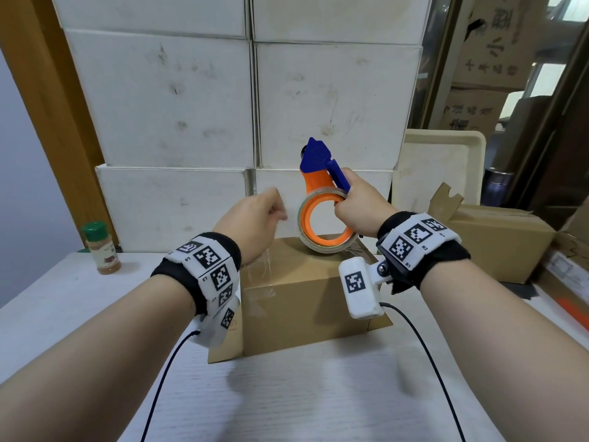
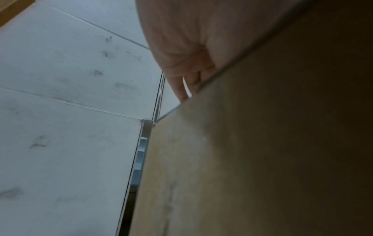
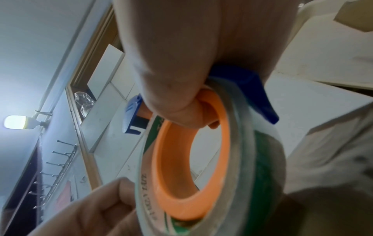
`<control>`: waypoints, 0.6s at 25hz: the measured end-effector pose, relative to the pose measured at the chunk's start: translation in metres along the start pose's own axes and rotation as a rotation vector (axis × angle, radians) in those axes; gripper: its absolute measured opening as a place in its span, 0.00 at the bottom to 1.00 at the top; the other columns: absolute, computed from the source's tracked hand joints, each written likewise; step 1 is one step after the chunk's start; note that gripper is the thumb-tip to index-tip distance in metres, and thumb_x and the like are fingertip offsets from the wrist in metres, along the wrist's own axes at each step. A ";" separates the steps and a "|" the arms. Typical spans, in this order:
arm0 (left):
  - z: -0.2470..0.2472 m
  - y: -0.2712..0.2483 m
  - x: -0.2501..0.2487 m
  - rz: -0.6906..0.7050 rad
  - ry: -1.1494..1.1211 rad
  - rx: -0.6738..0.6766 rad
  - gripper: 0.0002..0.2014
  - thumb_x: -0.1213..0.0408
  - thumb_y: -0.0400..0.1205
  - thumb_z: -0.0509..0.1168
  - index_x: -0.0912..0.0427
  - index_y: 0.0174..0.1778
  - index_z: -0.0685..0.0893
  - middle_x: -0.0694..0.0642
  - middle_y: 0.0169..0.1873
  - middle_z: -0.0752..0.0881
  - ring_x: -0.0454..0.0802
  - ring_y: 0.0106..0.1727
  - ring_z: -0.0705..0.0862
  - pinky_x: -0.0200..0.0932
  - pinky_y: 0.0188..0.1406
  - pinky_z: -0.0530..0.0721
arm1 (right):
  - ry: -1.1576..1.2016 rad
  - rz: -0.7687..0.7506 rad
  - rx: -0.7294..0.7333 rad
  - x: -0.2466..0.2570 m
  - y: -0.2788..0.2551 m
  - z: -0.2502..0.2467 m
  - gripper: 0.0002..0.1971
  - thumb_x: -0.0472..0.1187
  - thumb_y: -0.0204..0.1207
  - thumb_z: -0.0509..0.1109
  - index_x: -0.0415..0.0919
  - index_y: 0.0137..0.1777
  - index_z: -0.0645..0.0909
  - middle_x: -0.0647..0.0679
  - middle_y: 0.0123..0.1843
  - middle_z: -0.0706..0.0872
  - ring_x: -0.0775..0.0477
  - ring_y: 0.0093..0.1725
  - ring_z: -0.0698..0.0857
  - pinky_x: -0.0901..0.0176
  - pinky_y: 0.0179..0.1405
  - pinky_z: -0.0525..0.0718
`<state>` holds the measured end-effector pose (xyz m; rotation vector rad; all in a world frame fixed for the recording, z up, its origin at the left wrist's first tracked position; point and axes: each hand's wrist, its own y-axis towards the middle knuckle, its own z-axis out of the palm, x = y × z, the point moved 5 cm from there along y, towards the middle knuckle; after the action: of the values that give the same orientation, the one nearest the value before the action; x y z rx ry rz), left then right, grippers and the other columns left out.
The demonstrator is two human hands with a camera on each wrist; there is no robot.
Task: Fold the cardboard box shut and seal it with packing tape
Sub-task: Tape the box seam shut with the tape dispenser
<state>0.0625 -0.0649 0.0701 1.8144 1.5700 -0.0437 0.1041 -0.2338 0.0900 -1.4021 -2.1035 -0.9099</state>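
Note:
A brown cardboard box (image 1: 302, 298) stands with its flaps folded down in the middle of the white table (image 1: 287, 393). My right hand (image 1: 357, 208) grips the orange and blue tape dispenser (image 1: 318, 164), and its clear tape roll (image 1: 328, 247) rests on the box's far top edge. My left hand (image 1: 255, 218) hovers over the box's far left corner, fingers curled. It pinches a strip of clear tape (image 1: 266, 263) that runs down to the box top. The right wrist view shows the roll (image 3: 252, 159) close up, with my left hand (image 3: 90, 215) beside it. The left wrist view shows the box's side (image 2: 262, 143).
A wall of stacked white cartons (image 1: 223, 106) stands right behind the box. A spice jar (image 1: 101, 247) with a green lid sits at the table's far left. A second cardboard box (image 1: 497, 237) and a beige tray (image 1: 439, 167) are on the right. Wrist cables trail over the near table.

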 end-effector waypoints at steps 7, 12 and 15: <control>-0.041 0.017 0.008 -0.144 -0.160 -0.182 0.07 0.67 0.87 0.50 0.57 0.48 0.72 0.54 0.46 0.85 0.51 0.50 0.86 0.40 0.42 0.81 | -0.236 -0.193 0.061 0.036 -0.007 0.000 0.31 0.22 0.72 0.57 0.47 0.72 0.69 0.41 0.52 0.83 0.40 0.47 0.81 0.56 0.44 0.75; -0.043 0.018 0.015 -0.184 -0.225 -0.234 0.06 0.66 0.87 0.51 0.58 0.52 0.73 0.56 0.43 0.88 0.51 0.48 0.87 0.51 0.52 0.85 | -0.418 -0.209 0.061 0.036 -0.008 -0.022 0.32 0.23 0.70 0.56 0.49 0.73 0.69 0.43 0.54 0.82 0.40 0.51 0.81 0.57 0.44 0.72; -0.037 0.011 0.015 -0.196 -0.312 -0.248 0.08 0.68 0.87 0.51 0.54 0.45 0.71 0.54 0.46 0.89 0.49 0.44 0.88 0.52 0.54 0.86 | -0.547 -0.191 0.087 0.026 -0.012 -0.026 0.33 0.24 0.71 0.57 0.51 0.74 0.68 0.43 0.59 0.81 0.40 0.54 0.80 0.55 0.48 0.74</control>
<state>0.0604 -0.0322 0.0952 1.3852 1.4528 -0.2042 0.0834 -0.2394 0.1220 -1.5521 -2.6785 -0.5257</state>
